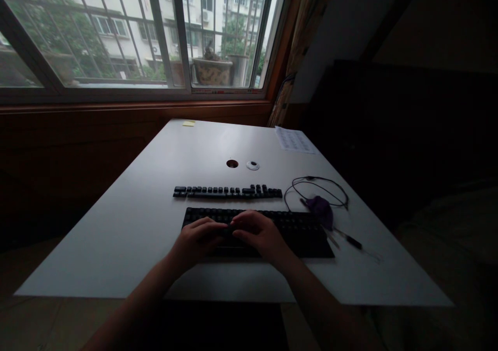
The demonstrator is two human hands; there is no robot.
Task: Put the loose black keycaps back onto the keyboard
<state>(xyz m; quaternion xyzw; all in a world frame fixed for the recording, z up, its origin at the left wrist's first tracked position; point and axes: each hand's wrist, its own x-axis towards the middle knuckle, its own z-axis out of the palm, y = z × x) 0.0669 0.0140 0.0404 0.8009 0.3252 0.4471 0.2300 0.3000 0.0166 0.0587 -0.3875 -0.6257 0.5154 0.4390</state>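
Keyboard on white tabletop: saw left hand flattish, right hand half-curled over it, fingertips close; couldn't tell about any hold. Judged stiff, lightish, best held by end edges.

A black keyboard is lying flat on the white table, its long side running roughly parallel to the near edge. Keys are showing along its far side, while the left hand and right hand are meeting over its left-middle part and hiding the keys there; whether they are gripping a small piece is staying unclear. A thin black cable is trailing from its far edge and looping to the right. Just beyond, loose black keycaps are sitting in neat rows, with one long bar-shaped cap lying among them.
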